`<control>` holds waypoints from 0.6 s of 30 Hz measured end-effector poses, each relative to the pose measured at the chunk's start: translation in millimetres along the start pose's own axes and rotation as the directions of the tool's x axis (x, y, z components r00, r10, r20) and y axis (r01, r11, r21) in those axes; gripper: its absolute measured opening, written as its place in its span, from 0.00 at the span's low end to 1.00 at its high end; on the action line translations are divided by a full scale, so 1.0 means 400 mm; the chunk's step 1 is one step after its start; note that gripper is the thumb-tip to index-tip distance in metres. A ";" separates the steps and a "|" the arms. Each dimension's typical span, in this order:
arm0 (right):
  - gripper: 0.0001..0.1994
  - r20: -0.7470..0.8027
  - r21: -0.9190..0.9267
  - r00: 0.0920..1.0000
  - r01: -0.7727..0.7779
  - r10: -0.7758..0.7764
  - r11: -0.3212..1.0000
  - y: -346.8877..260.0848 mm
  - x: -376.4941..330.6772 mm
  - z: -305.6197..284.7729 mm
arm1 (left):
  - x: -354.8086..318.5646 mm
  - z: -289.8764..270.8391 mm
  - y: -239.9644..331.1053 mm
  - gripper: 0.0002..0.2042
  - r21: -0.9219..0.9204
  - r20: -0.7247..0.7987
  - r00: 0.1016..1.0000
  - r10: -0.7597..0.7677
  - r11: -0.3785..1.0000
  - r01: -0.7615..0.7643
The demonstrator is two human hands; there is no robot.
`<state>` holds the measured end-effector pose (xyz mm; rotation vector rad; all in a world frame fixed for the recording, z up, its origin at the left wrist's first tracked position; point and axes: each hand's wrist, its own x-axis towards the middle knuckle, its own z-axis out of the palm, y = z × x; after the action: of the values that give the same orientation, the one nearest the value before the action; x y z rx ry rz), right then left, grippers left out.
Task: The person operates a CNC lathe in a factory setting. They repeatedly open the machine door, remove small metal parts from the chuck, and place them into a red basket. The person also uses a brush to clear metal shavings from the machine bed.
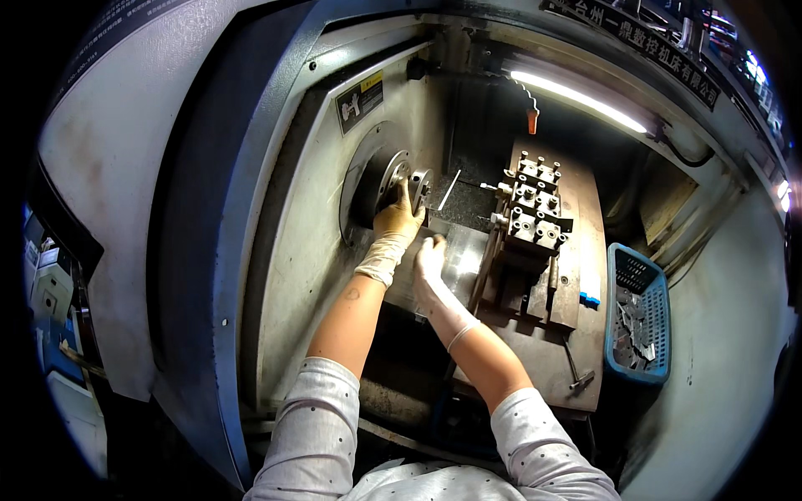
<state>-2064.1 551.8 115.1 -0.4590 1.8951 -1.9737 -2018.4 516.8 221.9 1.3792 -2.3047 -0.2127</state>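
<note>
My left hand (398, 223), in a yellowish glove with a pale cuff, is raised to the lathe chuck (386, 179) on the machine's left wall. Its index finger and thumb close about a round metal part (423, 189) at the chuck's front; the other fingers are partly hidden. Just below and to the right, my right hand (430, 258) hangs over the metal guard plate (462, 250). Its fingers are curled together, and anything between them is too small to make out. To the right of both hands stands a tool block (535, 204) with several bolts.
A blue plastic basket (616, 351) with grey metal pieces sits at the right. On the slide lie a T-handled wrench (578, 367) and a blue-tipped object (590, 298). An orange-handled item (532, 122) hangs near the lit tube lamp (576, 100). A thin white rod (449, 190) stands beyond the chuck.
</note>
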 end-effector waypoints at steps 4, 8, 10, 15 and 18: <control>0.27 -0.027 -0.268 0.868 0.471 -0.496 0.840 -0.078 0.117 -0.037 | -0.004 -0.001 0.009 0.35 -0.035 -0.004 1.000 -0.020 0.999 0.020; 0.35 0.292 -0.465 0.620 0.757 -0.728 0.459 -0.147 0.161 -0.056 | -0.008 -0.008 0.005 0.35 0.007 -0.026 0.999 -0.030 1.000 0.030; 0.20 0.284 -0.498 0.579 0.770 -0.764 0.399 -0.106 0.218 -0.052 | -0.007 0.021 0.012 0.36 0.019 -0.201 0.979 0.046 0.999 -0.043; 0.13 0.216 -0.602 0.708 0.639 -0.673 0.479 -0.029 0.175 -0.037 | -0.005 0.023 0.009 0.35 0.022 -0.108 0.994 0.007 1.000 -0.004; 0.08 0.295 -0.545 0.916 0.396 -0.273 0.739 -0.058 0.100 -0.051 | -0.003 0.042 -0.004 0.36 0.043 -0.119 0.993 0.002 0.999 0.003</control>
<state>-2109.7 551.4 136.7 -1.2051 2.4071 -1.3803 -2024.0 515.5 206.0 1.3745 -2.2229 -0.0794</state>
